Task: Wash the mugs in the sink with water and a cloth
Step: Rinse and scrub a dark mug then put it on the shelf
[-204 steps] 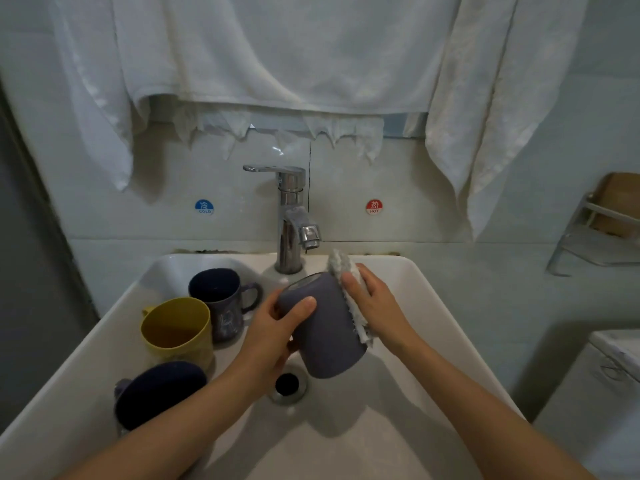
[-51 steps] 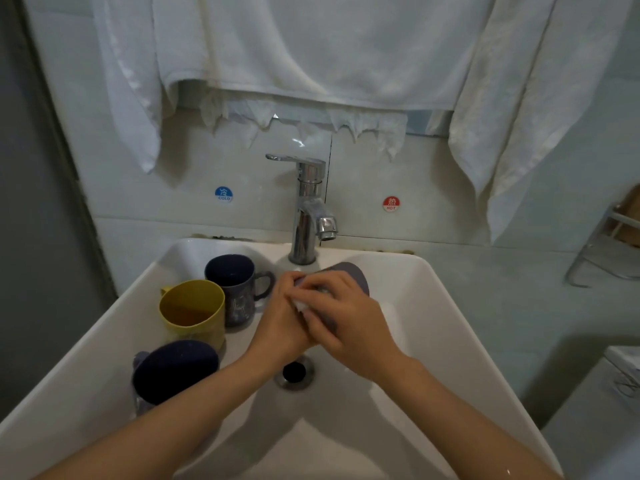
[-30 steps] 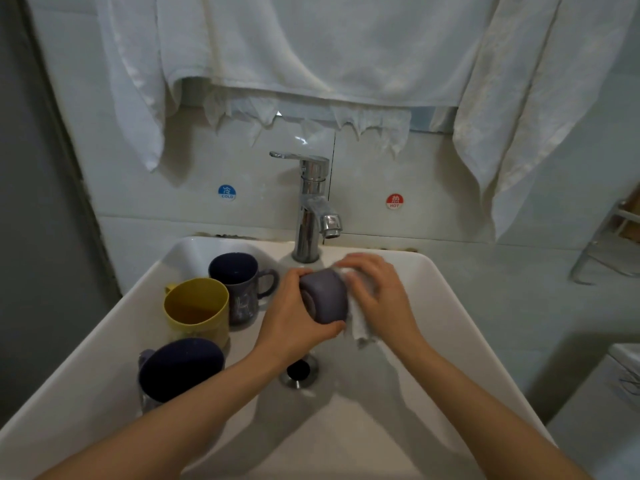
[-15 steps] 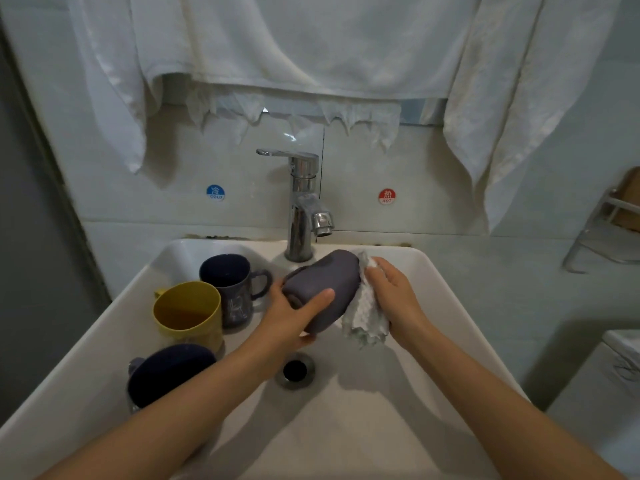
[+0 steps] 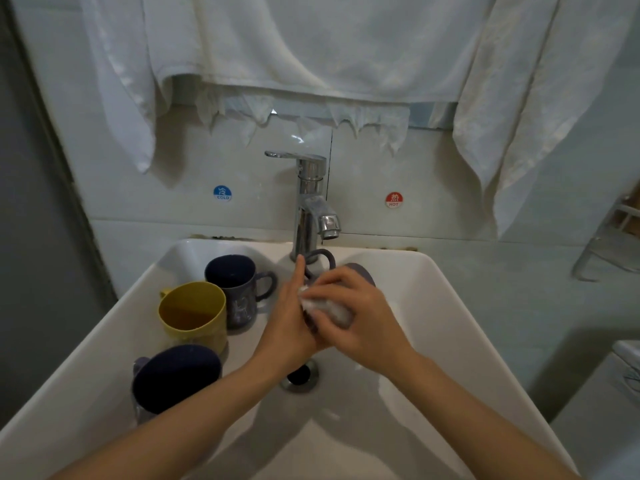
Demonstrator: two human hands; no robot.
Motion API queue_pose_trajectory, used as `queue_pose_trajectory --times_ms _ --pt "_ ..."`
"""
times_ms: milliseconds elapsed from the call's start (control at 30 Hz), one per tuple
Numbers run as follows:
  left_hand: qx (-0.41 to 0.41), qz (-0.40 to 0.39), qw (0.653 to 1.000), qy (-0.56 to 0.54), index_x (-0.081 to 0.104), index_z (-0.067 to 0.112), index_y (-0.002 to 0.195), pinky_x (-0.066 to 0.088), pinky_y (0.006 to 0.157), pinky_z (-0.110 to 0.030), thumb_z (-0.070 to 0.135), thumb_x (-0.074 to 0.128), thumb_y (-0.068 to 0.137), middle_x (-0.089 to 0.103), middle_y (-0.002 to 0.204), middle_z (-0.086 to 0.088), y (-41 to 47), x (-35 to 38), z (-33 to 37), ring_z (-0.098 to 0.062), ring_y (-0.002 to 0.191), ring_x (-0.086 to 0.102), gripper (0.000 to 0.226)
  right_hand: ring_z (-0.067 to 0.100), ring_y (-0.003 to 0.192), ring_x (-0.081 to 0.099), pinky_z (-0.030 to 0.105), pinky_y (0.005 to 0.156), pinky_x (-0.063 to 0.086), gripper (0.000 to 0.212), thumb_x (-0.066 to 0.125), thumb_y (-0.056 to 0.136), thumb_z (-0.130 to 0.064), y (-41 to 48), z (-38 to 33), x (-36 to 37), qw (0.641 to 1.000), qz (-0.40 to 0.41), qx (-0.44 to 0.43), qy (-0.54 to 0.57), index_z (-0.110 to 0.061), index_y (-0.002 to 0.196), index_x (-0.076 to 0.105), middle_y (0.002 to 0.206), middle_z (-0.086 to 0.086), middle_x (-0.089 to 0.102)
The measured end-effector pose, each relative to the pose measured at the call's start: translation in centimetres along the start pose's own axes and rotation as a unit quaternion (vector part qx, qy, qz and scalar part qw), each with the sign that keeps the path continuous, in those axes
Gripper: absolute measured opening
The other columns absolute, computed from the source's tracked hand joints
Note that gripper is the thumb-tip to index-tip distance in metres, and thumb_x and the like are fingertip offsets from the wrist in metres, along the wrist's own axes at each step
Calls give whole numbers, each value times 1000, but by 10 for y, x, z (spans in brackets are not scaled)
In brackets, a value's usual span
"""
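My left hand (image 5: 289,320) holds a grey mug (image 5: 360,271) over the white sink (image 5: 450,306), below the tap; its handle loop (image 5: 323,254) sticks up behind my fingers. My right hand (image 5: 360,317) grips a white cloth (image 5: 329,308) and presses it on the mug's near side, covering most of the mug. Three other mugs stand at the sink's left: a yellow one (image 5: 194,315), a dark blue one with a handle (image 5: 235,289), and a dark mug nearest me (image 5: 175,379).
A chrome tap (image 5: 311,209) stands at the back of the sink with no water running. The drain (image 5: 299,374) lies below my hands. White towels (image 5: 311,46) hang above. A metal rack (image 5: 613,244) is on the right wall.
The mug has turned so that its handle now points up and away. My right hand with the cloth has moved from the mug's right side over its top and near side.
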State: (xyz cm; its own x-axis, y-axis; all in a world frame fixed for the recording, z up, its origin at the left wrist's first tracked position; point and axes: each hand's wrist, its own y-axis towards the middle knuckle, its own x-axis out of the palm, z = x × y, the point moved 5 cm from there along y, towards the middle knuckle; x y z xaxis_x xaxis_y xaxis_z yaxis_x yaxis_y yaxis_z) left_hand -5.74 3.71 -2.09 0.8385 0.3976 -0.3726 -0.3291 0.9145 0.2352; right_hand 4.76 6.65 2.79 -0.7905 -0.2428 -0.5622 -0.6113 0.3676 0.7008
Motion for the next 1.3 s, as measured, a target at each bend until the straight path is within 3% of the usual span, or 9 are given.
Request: queue_pose_trajectory --times_ms 100,233,333,600,833,933,1067,1167,1300 --pt "8 12 1000 -15 -4 31 148 37 81 0 17 80 70 33 134 16 0 0 3 7 117 40 115 9 100 54 18 86 44 27 55 86 -34 0 6 -1 998 -1 -5 -63 -21 104 71 105 -3 61" --pt "35 37 998 34 -6 34 147 32 82 1 24 83 66 29 126 22 -5 -3 6 12 112 33 121 17 103 53 23 81 39 21 55 92 -29 4 53 -37 969 117 181 -119 -22 107 68 109 1 60" --pt "42 40 997 53 -8 34 146 32 76 5 27 83 66 28 125 22 -4 -2 5 13 111 32 121 18 104 54 20 82 36 20 56 92 -20 0 67 -40 960 127 221 -113 -20 110 66 111 2 59" --pt "50 7 999 15 3 36 147 44 74 -3 15 76 75 36 134 17 -2 4 -3 9 107 51 105 7 101 50 12 90 39 28 54 85 -32 0 3 3 998 -8 -2 -55 -21 106 69 105 -7 58" --pt "81 46 992 83 -8 44 140 33 84 4 24 84 63 37 134 10 -2 1 6 8 115 39 122 17 98 54 28 83 39 22 42 94 -34 0 67 -35 950 88 299 -18 -24 108 56 106 -2 59" --pt "79 36 992 94 -15 44 137 38 98 -13 17 82 64 29 140 4 -1 2 5 -6 127 36 124 19 89 58 29 76 45 19 40 98 -26 -7 76 -26 896 39 421 135 -16 93 56 95 3 63" --pt "-19 -6 1000 13 -29 39 135 25 111 -29 27 85 63 -4 154 4 -3 11 -2 -15 142 11 135 17 71 55 25 60 42 26 41 95 -19 -7 77 -29 879 82 440 164 -17 72 53 74 1 59" --pt "-107 24 989 -103 -17 36 144 32 111 -45 53 82 55 6 157 1 -3 6 -8 -22 141 23 134 16 67 47 23 57 39 21 42 93 -13 -4 71 -27 894 85 410 158 -12 73 48 71 4 53" --pt "-85 34 991 -94 11 32 147 41 105 -43 37 79 70 28 152 -2 -5 2 -7 -23 133 38 103 12 76 49 21 69 39 5 51 91 -14 -3 67 -26 922 68 367 104 -17 94 48 84 -3 53"
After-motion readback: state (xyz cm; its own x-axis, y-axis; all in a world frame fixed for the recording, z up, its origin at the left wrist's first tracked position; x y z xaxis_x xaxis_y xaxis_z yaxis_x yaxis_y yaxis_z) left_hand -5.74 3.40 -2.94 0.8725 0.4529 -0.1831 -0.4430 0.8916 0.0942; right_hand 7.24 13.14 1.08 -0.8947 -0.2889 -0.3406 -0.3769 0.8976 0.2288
